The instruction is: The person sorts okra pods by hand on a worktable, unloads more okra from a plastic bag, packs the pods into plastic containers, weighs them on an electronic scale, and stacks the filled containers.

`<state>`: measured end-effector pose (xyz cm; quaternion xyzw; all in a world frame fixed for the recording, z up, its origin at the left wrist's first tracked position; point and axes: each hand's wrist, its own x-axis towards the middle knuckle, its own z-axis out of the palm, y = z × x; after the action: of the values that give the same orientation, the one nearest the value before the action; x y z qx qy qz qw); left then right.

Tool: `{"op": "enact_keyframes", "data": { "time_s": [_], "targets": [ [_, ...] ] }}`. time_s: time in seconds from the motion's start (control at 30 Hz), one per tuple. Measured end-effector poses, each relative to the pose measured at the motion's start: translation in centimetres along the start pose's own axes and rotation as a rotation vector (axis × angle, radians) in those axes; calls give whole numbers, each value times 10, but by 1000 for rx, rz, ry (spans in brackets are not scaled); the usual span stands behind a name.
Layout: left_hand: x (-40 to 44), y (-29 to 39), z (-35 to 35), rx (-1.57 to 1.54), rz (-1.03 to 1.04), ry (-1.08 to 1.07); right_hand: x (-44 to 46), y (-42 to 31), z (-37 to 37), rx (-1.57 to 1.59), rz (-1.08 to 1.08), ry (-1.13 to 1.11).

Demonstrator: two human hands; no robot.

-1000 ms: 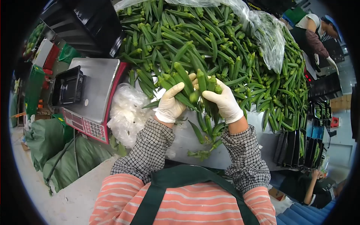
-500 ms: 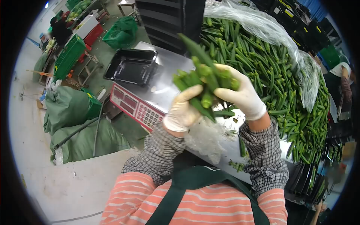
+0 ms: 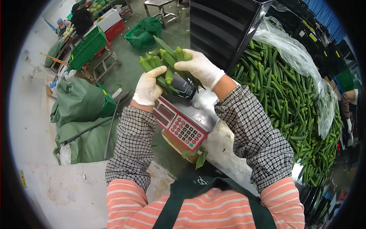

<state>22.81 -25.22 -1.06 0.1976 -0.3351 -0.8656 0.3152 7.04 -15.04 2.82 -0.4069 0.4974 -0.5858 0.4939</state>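
A bunch of green okra (image 3: 168, 60) is held up between my two gloved hands, above the weighing scale (image 3: 179, 124). My left hand (image 3: 150, 84) wears a white glove and is closed round the left side of the bunch. From the right, my right hand (image 3: 201, 68), gloved too, grips the other side with thumb and fingers. Just below the bunch lies a black plastic tray (image 3: 185, 89) on the scale's metal plate, largely hidden by the okra and my hands. The scale's red-edged keypad faces me.
A large okra heap (image 3: 282, 103) lies to the right, edged by clear plastic film (image 3: 305, 61). A tall black stack of trays (image 3: 225, 30) stands behind the scale. Green sacks (image 3: 82, 101) and a green crate (image 3: 88, 47) are at left. Other people (image 3: 81, 20) work far back left.
Both hands have moved left and forward with the okra bunch, from beside the black tray to above it. My view has shifted to the right.
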Motion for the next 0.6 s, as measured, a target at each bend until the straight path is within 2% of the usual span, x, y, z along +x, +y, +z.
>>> {"op": "enact_keyframes", "data": {
  "time_s": [0.1,0.23,0.33,0.43,0.53,0.57,0.6],
  "targets": [
    [9,-7,4,58,66,139,10,4,-5,-32,93,70],
    [11,-26,3,32,-81,361,20,16,-18,-279,185,134],
    [10,-41,12,-168,-122,204,29,21,-31,-333,260,105],
    [0,-62,29,-247,-116,206,35,12,-34,-295,261,28],
    [-16,-63,43,-257,-41,221,40,3,-23,-690,206,-45],
    [-21,-64,42,-226,-4,207,40,0,-20,-930,156,-125],
    [-27,-65,42,-196,34,193,38,-5,-18,-956,215,-196]
  ]
}}
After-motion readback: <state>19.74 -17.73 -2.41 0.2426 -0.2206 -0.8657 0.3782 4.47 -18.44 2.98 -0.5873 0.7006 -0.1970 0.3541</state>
